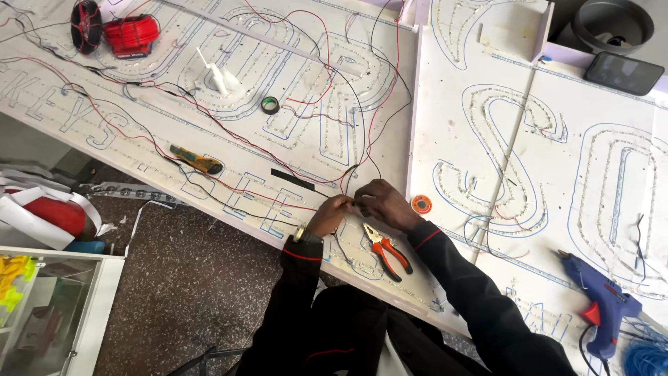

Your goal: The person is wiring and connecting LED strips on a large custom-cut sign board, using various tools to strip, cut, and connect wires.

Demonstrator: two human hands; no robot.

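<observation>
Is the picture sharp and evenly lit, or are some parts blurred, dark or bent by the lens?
Head view: daylight is soft and even, with no hard shadows on the white sign board; left hand and right hand are slightly soft where they meet at the wires; board edges tilt from the wide lens; the phone screen shows faint glare.

**Two hands meet over wires on a white sign board**

The left hand (330,214) and right hand (385,203) come together at the near edge of the white board (445,139), fingertips pinching thin red and black wires (351,177) between them. Orange-handled pliers (387,252) lie just below the hands. A small orange tape roll (421,204) sits right of the right hand. Further left lie a yellow utility knife (197,161) and a green tape ring (270,105). A blue glue gun (602,303) rests at far right.
</observation>
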